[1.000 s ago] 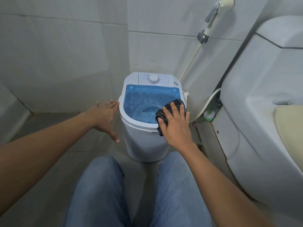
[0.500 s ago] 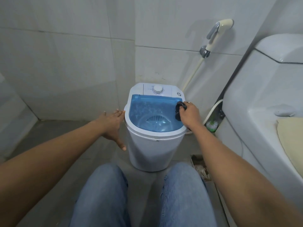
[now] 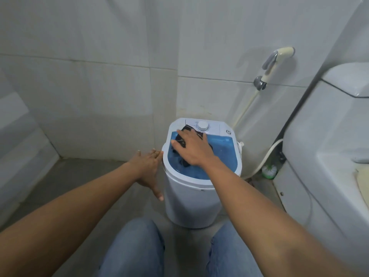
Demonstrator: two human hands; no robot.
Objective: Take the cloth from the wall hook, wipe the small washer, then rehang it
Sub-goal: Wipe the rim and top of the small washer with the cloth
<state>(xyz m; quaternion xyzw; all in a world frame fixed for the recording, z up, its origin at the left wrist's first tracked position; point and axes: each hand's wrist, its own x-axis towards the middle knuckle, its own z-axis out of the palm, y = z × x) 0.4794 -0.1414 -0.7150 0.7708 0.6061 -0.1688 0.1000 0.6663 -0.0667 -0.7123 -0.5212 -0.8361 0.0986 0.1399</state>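
A small white washer (image 3: pixel 191 204) with a translucent blue lid stands on the floor in the corner, a white dial (image 3: pixel 202 125) on its back panel. My right hand (image 3: pixel 192 149) lies flat on the lid's back left part and presses a dark cloth (image 3: pixel 180 141) onto it. The cloth shows beyond the fingers near the dial and under the palm. My left hand (image 3: pixel 148 166) rests with fingers spread against the washer's left side, holding nothing. No wall hook is in view.
A toilet (image 3: pixel 329 156) fills the right side. A bidet sprayer (image 3: pixel 277 60) hangs on the back wall with its hose running down behind the washer. A green-and-white brush (image 3: pixel 269 170) stands between washer and toilet. My knees in jeans (image 3: pixel 135 248) are at the bottom.
My right hand has slid the cloth from the lid's right rim across to its back left, near the dial. The left hand has stayed against the washer's side. The view has tilted upward.
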